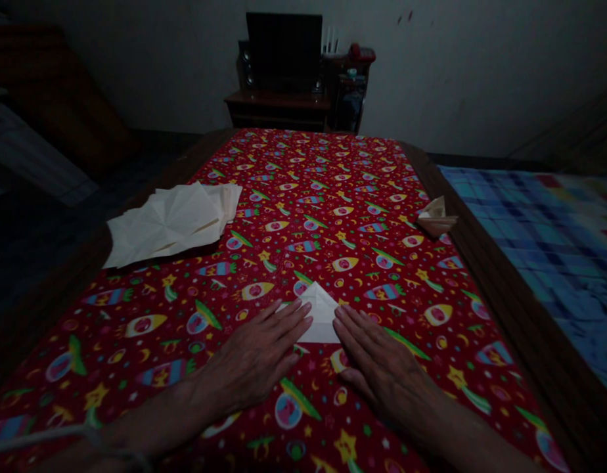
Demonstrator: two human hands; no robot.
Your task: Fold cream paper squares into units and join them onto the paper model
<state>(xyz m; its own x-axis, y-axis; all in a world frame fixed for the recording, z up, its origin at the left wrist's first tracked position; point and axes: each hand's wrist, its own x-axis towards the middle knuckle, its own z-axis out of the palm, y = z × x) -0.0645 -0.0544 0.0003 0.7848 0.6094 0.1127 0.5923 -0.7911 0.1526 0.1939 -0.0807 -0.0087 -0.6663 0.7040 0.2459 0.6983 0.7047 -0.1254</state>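
A small folded white paper point(320, 312), pointed at its far end, lies on the red patterned cloth point(333, 197) covering the table. My left hand point(257, 355) rests flat with its fingers stretched out, the fingertips pressing the paper's left part. My right hand point(377, 364) lies flat too, fingers together and extended, touching the paper's right edge. Neither hand grips anything.
A pile of creased white paper sheets point(170, 223) lies at the table's left side. A small folded paper figure point(435, 217) sits near the right edge. A blue checked bed point(544, 243) adjoins the table on the right. A dark screen on a cabinet point(284, 66) stands against the far wall.
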